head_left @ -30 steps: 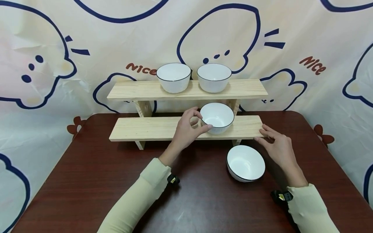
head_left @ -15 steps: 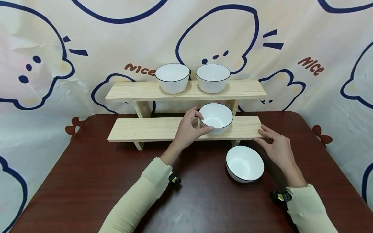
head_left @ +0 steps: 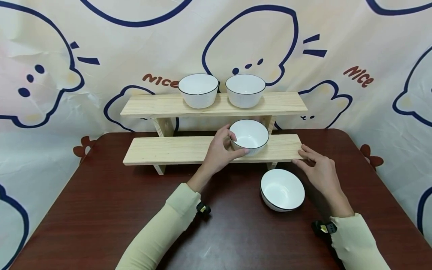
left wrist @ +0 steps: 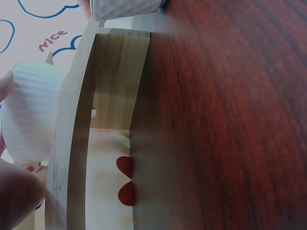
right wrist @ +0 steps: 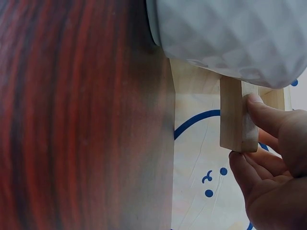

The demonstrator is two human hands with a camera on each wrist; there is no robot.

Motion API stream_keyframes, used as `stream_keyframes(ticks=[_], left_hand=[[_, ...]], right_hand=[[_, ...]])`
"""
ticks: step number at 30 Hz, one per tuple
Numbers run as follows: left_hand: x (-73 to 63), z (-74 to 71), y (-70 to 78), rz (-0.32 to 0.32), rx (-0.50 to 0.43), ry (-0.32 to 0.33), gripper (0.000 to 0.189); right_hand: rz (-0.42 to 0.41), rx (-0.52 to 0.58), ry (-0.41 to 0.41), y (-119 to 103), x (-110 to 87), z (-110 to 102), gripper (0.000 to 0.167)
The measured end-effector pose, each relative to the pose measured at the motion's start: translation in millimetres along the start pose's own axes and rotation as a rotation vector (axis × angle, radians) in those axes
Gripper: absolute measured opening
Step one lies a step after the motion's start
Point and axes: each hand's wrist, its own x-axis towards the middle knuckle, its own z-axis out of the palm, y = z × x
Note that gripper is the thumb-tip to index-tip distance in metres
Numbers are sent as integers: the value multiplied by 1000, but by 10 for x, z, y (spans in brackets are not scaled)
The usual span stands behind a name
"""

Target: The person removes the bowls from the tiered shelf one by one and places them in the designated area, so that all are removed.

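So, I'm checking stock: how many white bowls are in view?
4: two bowls on the upper shelf, a third bowl on the lower shelf, a fourth bowl on the table.

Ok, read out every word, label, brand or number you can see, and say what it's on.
"Nice": left red-brown lettering on the backdrop.
"Nice": right red-brown lettering, also on the backdrop.
"Nice": tilted lettering on the backdrop, left wrist view; possibly a repeat.
Black wrist devices: any markings are too small to read.
White bowls, wooden stand: none visible.
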Motion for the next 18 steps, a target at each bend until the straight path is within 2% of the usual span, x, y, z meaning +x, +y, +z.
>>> stream_keyframes(ticks=[18], left_hand=[[6, 48, -10, 16, -4, 7, 46]], right_hand=[[4, 5, 4, 6, -3, 12, 46]])
